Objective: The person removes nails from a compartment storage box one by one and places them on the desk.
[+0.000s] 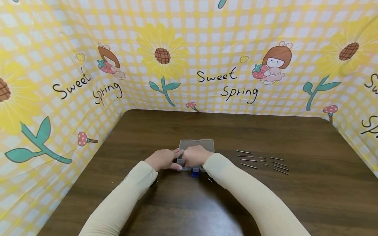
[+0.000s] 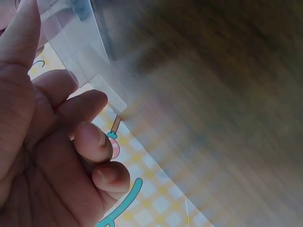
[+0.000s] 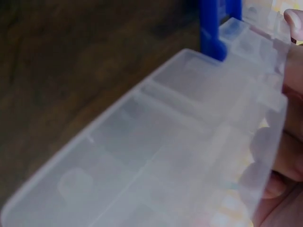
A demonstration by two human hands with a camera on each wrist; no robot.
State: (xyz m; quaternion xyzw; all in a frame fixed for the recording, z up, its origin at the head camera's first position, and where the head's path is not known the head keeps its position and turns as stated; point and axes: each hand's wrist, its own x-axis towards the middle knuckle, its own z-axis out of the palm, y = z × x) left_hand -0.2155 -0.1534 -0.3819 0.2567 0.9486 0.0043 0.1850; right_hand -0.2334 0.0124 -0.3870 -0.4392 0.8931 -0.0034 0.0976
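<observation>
A small clear plastic case (image 1: pixel 184 169) stands on the table with its lid (image 1: pixel 196 143) raised at the back. On its front side is a blue latch (image 1: pixel 195 173), hanging down. My left hand (image 1: pixel 163 159) holds the case at its left end, thumb at the front corner and forefinger farther back; the other fingers curl loosely in the left wrist view. My right hand (image 1: pixel 196 155) reaches down into the case with bent fingers. Its fingertips are hidden, and I cannot tell whether they pinch anything. The right wrist view shows the clear plastic (image 3: pixel 156 132) close up.
To the right of the case lie several thin metal pins in loose columns: longer ones (image 1: pixel 248 160) at left, short ones (image 1: pixel 263 161) in the middle, more long ones (image 1: pixel 279 164) at right. A checked, flowered cloth (image 1: pixel 218 49) hangs around the brown table (image 1: pixel 165 126).
</observation>
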